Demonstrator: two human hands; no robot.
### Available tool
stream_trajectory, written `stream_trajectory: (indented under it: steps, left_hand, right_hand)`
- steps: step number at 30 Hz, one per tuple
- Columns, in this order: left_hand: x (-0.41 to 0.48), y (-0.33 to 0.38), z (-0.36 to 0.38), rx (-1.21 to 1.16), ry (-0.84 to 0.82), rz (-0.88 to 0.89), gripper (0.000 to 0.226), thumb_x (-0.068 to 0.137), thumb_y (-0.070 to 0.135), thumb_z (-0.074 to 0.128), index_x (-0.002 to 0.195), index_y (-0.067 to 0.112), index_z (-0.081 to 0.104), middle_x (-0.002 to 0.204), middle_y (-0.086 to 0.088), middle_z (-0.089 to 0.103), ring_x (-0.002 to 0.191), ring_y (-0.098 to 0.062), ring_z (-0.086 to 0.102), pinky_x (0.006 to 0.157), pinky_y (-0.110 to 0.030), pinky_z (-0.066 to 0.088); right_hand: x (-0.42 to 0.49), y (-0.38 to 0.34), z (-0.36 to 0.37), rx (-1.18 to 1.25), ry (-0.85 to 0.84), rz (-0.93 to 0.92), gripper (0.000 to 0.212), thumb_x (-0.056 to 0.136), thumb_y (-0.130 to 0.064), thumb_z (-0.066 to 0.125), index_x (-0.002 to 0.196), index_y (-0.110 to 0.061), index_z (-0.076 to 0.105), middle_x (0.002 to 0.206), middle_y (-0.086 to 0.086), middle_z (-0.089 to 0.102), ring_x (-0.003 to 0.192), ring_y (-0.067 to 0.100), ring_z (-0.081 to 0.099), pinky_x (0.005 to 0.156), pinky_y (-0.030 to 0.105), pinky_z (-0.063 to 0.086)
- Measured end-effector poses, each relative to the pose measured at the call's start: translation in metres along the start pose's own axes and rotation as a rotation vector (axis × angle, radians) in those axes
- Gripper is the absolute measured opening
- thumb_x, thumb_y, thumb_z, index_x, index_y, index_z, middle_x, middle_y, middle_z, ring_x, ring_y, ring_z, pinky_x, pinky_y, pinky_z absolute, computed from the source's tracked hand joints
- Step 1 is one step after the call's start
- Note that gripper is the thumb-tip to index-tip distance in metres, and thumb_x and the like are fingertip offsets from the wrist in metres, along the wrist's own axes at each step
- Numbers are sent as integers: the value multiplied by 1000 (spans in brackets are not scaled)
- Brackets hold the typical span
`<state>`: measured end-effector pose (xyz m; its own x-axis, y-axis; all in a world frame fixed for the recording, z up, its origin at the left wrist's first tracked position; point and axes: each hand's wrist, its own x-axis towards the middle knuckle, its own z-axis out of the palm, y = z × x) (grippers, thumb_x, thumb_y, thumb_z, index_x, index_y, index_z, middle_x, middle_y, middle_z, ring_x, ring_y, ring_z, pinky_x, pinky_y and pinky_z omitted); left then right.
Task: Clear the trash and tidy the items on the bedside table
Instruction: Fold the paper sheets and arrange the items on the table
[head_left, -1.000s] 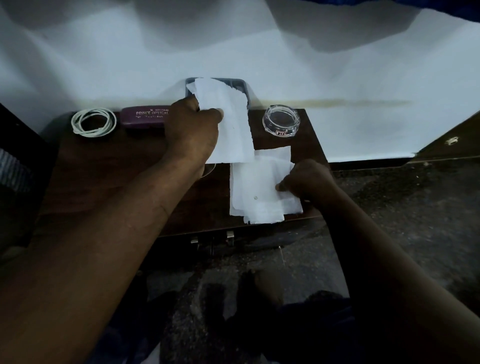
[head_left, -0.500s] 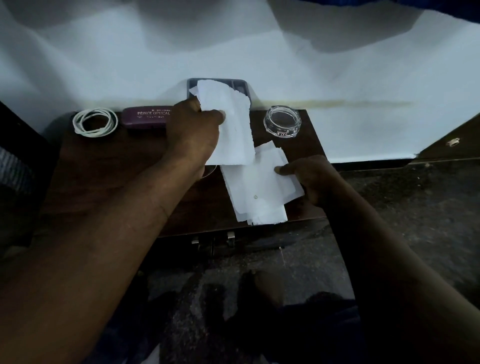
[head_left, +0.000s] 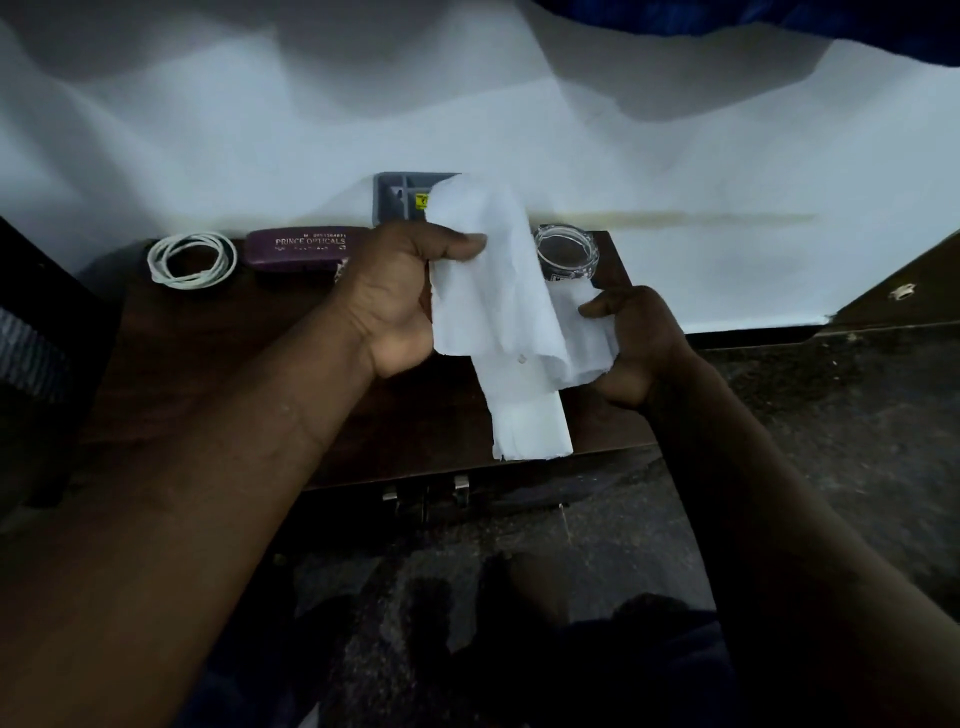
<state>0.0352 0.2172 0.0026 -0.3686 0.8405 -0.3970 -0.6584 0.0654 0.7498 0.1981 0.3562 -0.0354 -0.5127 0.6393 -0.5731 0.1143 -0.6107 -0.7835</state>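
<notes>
Gathering paper trash over bedside table (head_left: 218, 364): left hand (head_left: 395, 296) curled round upper torn sheet (head_left: 488, 280); right hand (head_left: 639, 343) pinches lower sheets (head_left: 524, 415), both overlapping near table's front right. Disposal not yet done. Coiled cord (head_left: 191, 259), spectacle case (head_left: 306, 249), glass dish (head_left: 566, 252) lined along rear edge, apparently awaiting tidying.

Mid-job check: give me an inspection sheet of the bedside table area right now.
Surface: dark wooden bedside table.
Job's things: white paper pieces, gathered between both hands.
Clutter: purple glasses case, clear glass dish, grey tray at the back edge.
Grippers: left hand grips the upper paper; right hand pinches the paper's right side.
Cables: coiled white cable, back left corner.
Surroundings: white sheet behind, dark floor on the right.
</notes>
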Motion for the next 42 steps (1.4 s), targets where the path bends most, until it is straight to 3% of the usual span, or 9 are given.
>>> stream_trajectory:
  steps: [4,6,12,15,18,21,27,35,42]
  left_hand:
    - [-1,2,-1,-69,-173,-13,39,93,5,52,128,3,68,121,-12,72,108,-29,70,95,-46,58]
    - [3,0,0,32,-68,-12,43,91,5,56,133,2,65,131,-13,69,114,-31,68,99,-50,56]
    - [15,-12,-5,245,244,68,24,85,6,74,109,11,75,104,-7,79,94,-27,76,80,-47,63]
    - [19,-14,-6,243,263,151,11,85,10,78,94,16,75,82,2,80,69,-15,77,57,-31,61]
    - [22,-18,-7,238,286,188,8,85,13,80,91,16,75,79,5,80,67,-12,76,52,-27,58]
    - [23,-21,-6,246,304,194,9,83,17,83,89,18,77,84,5,80,71,-12,77,55,-27,58]
    - [21,-22,0,127,242,86,20,85,15,80,104,16,76,101,-3,80,87,-23,76,75,-42,63]
    - [14,-19,3,-91,91,-97,39,91,12,70,130,11,70,124,-7,74,101,-26,74,74,-44,63]
    - [22,-25,0,17,215,35,16,87,12,77,103,13,75,101,-6,80,82,-22,76,69,-40,64]
  right_hand:
    - [-2,-3,3,99,-79,6,43,97,-6,32,90,1,73,73,11,75,61,26,73,57,26,59]
    - [-5,-3,5,140,-154,-36,32,88,-10,45,77,-6,74,69,9,74,59,23,73,52,28,60]
    - [-5,-7,6,214,-269,-62,59,110,-24,26,101,-16,84,123,11,75,120,33,67,116,53,43]
    - [-6,-9,8,220,-218,-63,50,103,-13,28,132,-9,68,145,17,60,140,43,51,117,60,39]
    - [-8,-8,10,247,-227,-59,48,101,-13,28,112,-12,74,144,18,61,139,43,52,117,62,37]
    - [-10,-9,9,278,-308,-70,52,100,-15,29,96,-12,81,122,16,69,124,39,58,116,61,39]
    - [-10,-12,8,331,-332,-32,48,103,-18,30,138,-2,58,145,20,59,136,41,54,117,59,39]
    - [-16,-17,8,322,-314,-56,42,104,-18,28,120,-9,65,104,10,73,101,32,68,94,47,54]
    - [-21,-16,15,228,-428,-116,71,105,-57,40,153,-5,48,155,20,51,143,39,49,121,56,36]
